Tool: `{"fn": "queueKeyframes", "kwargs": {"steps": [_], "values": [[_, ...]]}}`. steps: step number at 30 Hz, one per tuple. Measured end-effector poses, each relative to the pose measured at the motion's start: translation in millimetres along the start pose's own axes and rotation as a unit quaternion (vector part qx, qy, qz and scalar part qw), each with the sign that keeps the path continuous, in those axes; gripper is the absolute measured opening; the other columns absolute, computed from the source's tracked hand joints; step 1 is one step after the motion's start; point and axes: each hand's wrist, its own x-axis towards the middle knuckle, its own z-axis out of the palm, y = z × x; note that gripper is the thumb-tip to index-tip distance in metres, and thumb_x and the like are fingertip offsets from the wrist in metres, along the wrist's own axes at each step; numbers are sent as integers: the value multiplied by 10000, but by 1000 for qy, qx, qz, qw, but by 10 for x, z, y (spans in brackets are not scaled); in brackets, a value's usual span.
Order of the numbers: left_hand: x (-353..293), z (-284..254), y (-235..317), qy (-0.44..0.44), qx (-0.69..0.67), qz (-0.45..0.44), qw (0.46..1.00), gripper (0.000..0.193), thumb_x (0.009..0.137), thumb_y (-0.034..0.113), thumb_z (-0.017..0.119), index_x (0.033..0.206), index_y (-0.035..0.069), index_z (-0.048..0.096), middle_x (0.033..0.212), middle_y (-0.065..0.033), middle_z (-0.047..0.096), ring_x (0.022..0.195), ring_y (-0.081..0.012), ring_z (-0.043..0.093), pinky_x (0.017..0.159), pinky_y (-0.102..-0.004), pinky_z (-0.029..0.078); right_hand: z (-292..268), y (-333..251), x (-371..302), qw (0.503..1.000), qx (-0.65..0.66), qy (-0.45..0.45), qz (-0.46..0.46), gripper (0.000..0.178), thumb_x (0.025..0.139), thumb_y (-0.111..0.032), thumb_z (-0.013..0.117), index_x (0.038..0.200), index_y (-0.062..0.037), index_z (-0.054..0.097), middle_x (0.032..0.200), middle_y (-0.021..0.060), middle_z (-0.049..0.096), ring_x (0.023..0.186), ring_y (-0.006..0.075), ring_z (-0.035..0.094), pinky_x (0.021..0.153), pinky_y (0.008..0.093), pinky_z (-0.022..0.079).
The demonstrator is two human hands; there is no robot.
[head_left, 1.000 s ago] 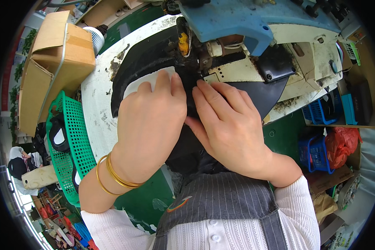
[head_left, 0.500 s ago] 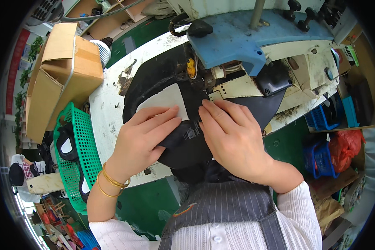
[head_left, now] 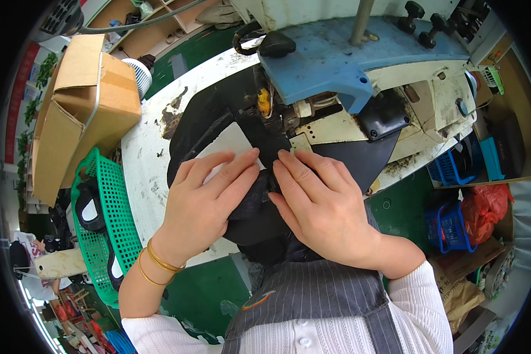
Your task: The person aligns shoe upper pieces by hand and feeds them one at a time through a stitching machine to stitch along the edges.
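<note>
Beneath my hands is a black fabric piece (head_left: 252,193) with a white panel (head_left: 227,143), at the front of a machine with a blue body (head_left: 318,65). My left hand (head_left: 209,197) is closed on this piece, its fingertips pressing the white panel's near edge and its thumb hidden. My right hand (head_left: 321,200) lies palm down at the piece's right side, fingers stretched and thumb apart. Its fingertips are close to a pale metal plate (head_left: 301,143) of the machine. Folds of the fabric and the hands hide where the machine meets the piece.
A worn white tabletop (head_left: 153,153) carries the machine and a black board. Left of it stand a cardboard box (head_left: 115,88) and a green basket (head_left: 119,218) holding black items with white insides. A blue basket (head_left: 454,224) and a red bag (head_left: 487,215) are at the right.
The black piece has turned and its near part has folded up beside my left fingers. My right thumb has come out from the other fingers. The whole view has shifted slightly.
</note>
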Motion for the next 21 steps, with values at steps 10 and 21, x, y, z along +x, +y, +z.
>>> {"fn": "queueKeyframes", "kwargs": {"steps": [10, 21], "values": [[93, -64, 59, -11, -8, -12, 1000, 543, 589, -36, 583, 1128, 22, 616, 1266, -62, 616, 986, -262, 585, 786, -354, 447, -14, 27, 16, 999, 33, -6, 5, 398, 733, -112, 732, 1086, 41, 631, 1152, 146, 630, 1048, 292, 589, 852, 387, 486], [240, -177, 203, -43, 8, -28, 999, 469, 640, 0, 580, 1108, -13, 602, 1208, -105, 636, 927, -261, 601, 743, -350, 477, -95, 118, 33, 996, 80, -36, -5, 393, 749, -104, 679, 1092, 70, 599, 1147, 172, 612, 1093, 297, 564, 913, 386, 458]]}}
